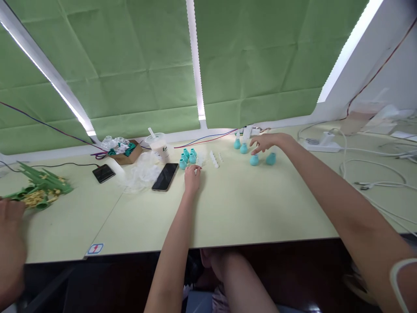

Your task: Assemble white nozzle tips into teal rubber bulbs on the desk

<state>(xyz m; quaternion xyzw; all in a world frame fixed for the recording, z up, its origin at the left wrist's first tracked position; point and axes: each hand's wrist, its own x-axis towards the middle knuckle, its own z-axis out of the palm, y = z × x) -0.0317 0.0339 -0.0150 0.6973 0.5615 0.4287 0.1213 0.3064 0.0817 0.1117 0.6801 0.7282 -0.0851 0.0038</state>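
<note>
My left hand rests on the table with fingers curled together, just in front of a cluster of turquoise vase-shaped pieces. Whatever its fingertips hold, if anything, is too small to make out. My right hand hovers with fingers apart over several small round turquoise vases. One vase stands below its fingers, and another vase is just left of the fingertips. Farther left is a third vase with a whitish top; a tilted vase lies to the right. Between my hands lies a white strip of small parts.
A phone, crumpled plastic, a drink cup and a cardboard box are at the left. A co-worker's hand is by green plastic parts. White cables and a power strip lie right.
</note>
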